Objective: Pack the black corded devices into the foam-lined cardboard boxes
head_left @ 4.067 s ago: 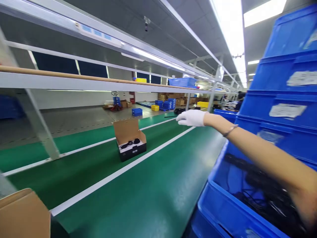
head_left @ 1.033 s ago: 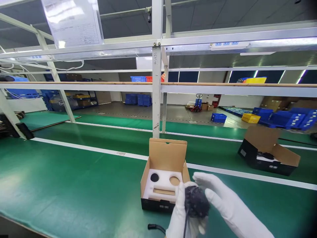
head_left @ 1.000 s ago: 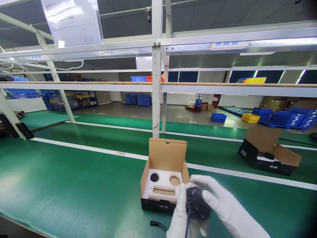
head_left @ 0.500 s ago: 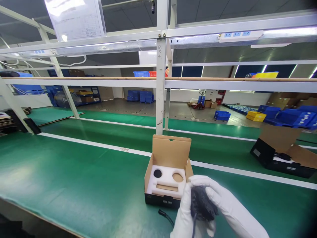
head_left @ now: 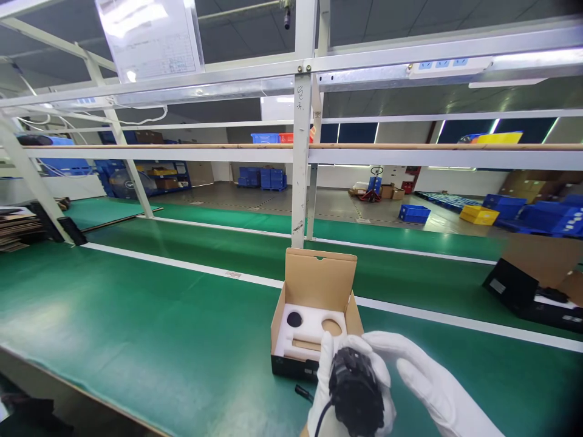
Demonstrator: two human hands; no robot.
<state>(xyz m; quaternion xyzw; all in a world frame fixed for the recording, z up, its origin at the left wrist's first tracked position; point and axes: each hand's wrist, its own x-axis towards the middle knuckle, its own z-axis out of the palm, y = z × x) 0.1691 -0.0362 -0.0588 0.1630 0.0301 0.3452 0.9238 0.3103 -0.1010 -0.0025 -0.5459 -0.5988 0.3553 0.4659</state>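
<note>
My left hand [head_left: 322,383], in a white glove, is closed around a black rounded device [head_left: 357,391] with a ridged edge and a thin cable. My right hand [head_left: 430,379], also gloved in white, is just right of the device, its fingers apart and holding nothing. Behind my hands stands an open cardboard box [head_left: 321,279] with a black outside. A white foam insert [head_left: 312,317] lies inside it, with round and slot-shaped cutouts; a black round piece [head_left: 294,319] fills the left cutout. Beside the box's front, a black cable connector [head_left: 303,392] shows left of my hand.
A second open black box [head_left: 514,291] with dark items inside stands at the right on the green table [head_left: 159,340]. A white upright post [head_left: 299,182] rises behind the nearer box and carries shelf rails. Stacked flat sheets [head_left: 18,230] lie far left.
My right hand has come off the black device and opened to the right. My left hand has turned the device and shifted slightly left. The view has swung a little left.
</note>
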